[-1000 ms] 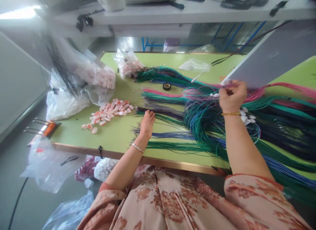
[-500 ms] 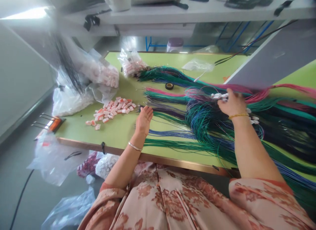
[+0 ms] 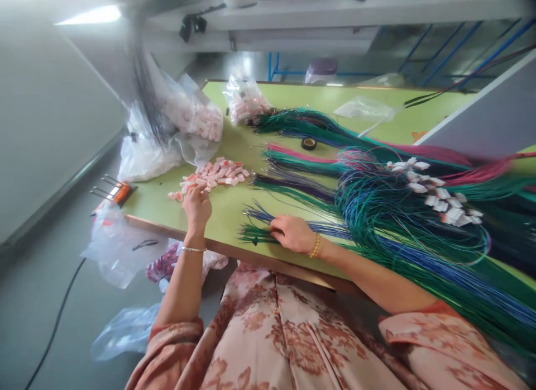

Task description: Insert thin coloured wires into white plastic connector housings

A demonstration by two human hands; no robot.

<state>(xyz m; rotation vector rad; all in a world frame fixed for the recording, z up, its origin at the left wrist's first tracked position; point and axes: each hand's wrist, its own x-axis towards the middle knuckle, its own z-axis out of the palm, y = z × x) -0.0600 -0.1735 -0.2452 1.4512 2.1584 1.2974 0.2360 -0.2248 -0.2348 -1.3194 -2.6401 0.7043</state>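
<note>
My left hand [image 3: 196, 207] reaches to the near edge of a loose pile of small pink and white connectors [image 3: 215, 175] on the green table [image 3: 228, 208]; its fingers curl down at the pile and hide what they touch. My right hand [image 3: 293, 233] lies near the table's front edge, with its fingers closed over the ends of a green wire bundle [image 3: 255, 233], beside blue wires [image 3: 262, 214]. A cluster of white connectors fitted on wires [image 3: 438, 197] rests on the big coil of green and blue wires [image 3: 377, 211] to the right.
Plastic bags of connectors [image 3: 188, 119] stand at the table's left end, and another bag [image 3: 245, 99] lies further back. A black tape roll [image 3: 309, 143] lies among pink and teal wire bundles. An orange tool [image 3: 117, 192] sits at the corner. A grey panel [image 3: 494, 124] leans at right.
My right hand left the white connector cluster on the coil and came down to the green wire ends at the front edge. My left hand moved left to the connector pile.
</note>
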